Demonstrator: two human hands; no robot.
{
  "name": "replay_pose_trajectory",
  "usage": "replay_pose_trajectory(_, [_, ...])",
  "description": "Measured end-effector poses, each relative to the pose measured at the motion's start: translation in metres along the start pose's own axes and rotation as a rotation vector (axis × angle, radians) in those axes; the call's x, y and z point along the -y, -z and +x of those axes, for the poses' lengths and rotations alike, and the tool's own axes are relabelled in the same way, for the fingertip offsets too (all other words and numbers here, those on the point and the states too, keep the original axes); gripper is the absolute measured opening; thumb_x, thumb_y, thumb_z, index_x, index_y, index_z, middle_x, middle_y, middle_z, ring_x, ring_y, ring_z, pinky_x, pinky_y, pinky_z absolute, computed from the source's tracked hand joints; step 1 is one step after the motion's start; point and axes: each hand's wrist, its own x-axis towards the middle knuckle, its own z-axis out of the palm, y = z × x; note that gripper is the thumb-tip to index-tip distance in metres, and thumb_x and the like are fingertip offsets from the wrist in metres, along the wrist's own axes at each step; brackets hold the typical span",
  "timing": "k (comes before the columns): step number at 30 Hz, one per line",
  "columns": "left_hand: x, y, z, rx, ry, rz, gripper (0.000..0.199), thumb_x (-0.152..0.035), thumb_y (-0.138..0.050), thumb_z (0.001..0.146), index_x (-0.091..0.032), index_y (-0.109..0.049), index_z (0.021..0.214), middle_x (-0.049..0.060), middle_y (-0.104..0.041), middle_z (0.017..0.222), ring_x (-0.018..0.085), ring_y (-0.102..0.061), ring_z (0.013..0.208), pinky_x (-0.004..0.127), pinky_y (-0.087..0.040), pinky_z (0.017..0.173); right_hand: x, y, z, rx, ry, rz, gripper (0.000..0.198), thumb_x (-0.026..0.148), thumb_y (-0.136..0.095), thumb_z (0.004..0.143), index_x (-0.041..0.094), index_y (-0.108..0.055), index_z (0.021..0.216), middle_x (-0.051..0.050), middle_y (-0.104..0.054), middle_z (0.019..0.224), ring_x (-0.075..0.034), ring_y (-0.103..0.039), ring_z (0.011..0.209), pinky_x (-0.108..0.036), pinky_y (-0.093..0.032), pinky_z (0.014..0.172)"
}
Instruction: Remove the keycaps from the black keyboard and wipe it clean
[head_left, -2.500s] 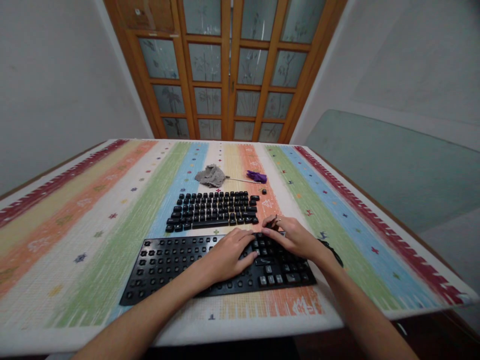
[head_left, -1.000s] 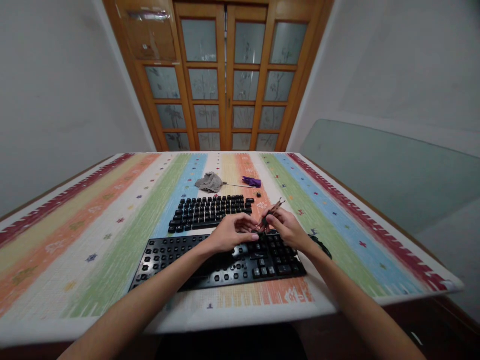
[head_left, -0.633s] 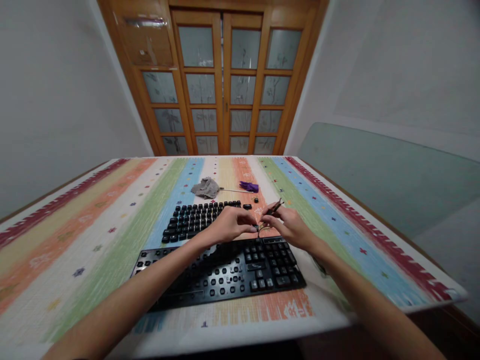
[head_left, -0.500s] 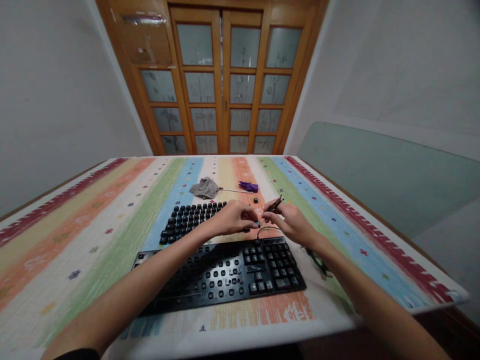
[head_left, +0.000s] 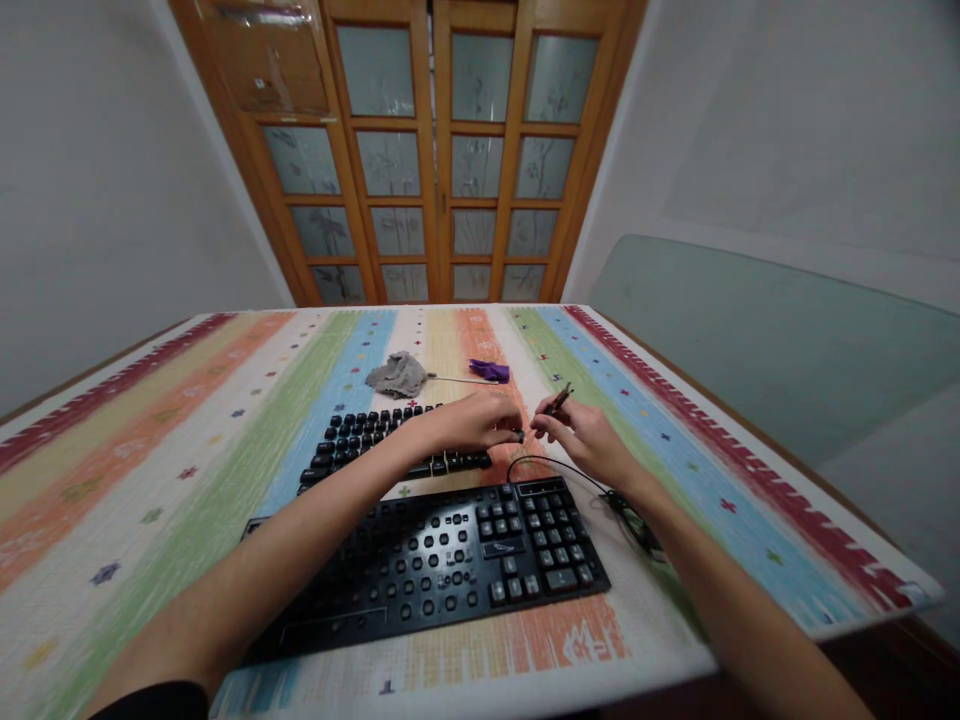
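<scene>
Left-hand fingers (head_left: 502,437) pinch an apparent keycap (head_left: 520,437) just beyond the keyboard (head_left: 442,570), right-hand fingers (head_left: 553,427) grip a slim dark tool (head_left: 559,400); keycap handling seems underway, any set-down calling for steady aim.

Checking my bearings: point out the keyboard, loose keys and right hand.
Keyboard (head_left: 441,556): head view, its keyless area.
Loose keys (head_left: 352,441): head view, group's left part.
Right hand (head_left: 595,441): head view, back of hand.
</scene>
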Motion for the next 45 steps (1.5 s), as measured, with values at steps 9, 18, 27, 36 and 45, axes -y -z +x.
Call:
replay_pose_trajectory(9, [0.058,-0.001,0.028,-0.359,0.145,0.055,0.014,-0.026,-0.066,0.088,-0.015,-0.071,0.095,0.005,-0.069,0.09,0.017,-0.063,0.084,0.029,-0.048,0.078,-0.012,0.008,-0.011,-0.136,-0.08,-0.003,0.028,0.046,-0.054,0.096,0.019,-0.06,0.091,-0.004,-0.07,0.074,-0.019,-0.068,0.066,-0.031,-0.052,0.068])
replay_pose_trajectory(18, [0.099,-0.041,0.063,-0.309,0.26,0.164,0.01,-0.022,-0.068,0.082,-0.018,-0.076,0.087,0.007,-0.063,0.095,0.024,-0.058,0.098,0.038,-0.047,0.092,-0.017,0.008,-0.017,-0.166,-0.097,0.01,0.028,0.046,-0.054,0.097,0.018,-0.06,0.095,-0.004,-0.071,0.077,-0.02,-0.07,0.069,-0.032,-0.053,0.07])
replay_pose_trajectory(27, [0.103,-0.057,0.065,-0.23,0.334,0.226,0.017,-0.028,-0.067,0.085,-0.019,-0.077,0.094,0.01,-0.062,0.101,0.026,-0.055,0.1,0.039,-0.046,0.092,-0.015,0.007,-0.017,-0.141,-0.079,-0.012,0.03,0.048,-0.055,0.096,0.019,-0.06,0.092,-0.005,-0.07,0.075,-0.02,-0.069,0.068,-0.033,-0.053,0.069])
replay_pose_trajectory(36, [0.103,-0.058,0.065,-0.207,0.341,0.262,0.018,-0.027,-0.064,0.085,-0.017,-0.076,0.093,0.011,-0.063,0.102,0.026,-0.055,0.101,0.037,-0.045,0.093,-0.014,0.006,-0.018,-0.11,-0.073,-0.01,0.03,0.047,-0.056,0.096,0.018,-0.06,0.093,-0.005,-0.07,0.075,-0.019,-0.069,0.067,-0.032,-0.052,0.068])
replay_pose_trajectory(45, [0.102,-0.057,0.063,-0.193,0.346,0.275,0.02,-0.03,-0.065,0.084,-0.017,-0.075,0.096,0.011,-0.064,0.104,0.027,-0.056,0.103,0.038,-0.045,0.092,-0.012,0.006,-0.018,-0.105,-0.049,-0.024,0.029,0.048,-0.055,0.096,0.02,-0.061,0.091,-0.004,-0.07,0.076,-0.019,-0.068,0.067,-0.032,-0.053,0.068])
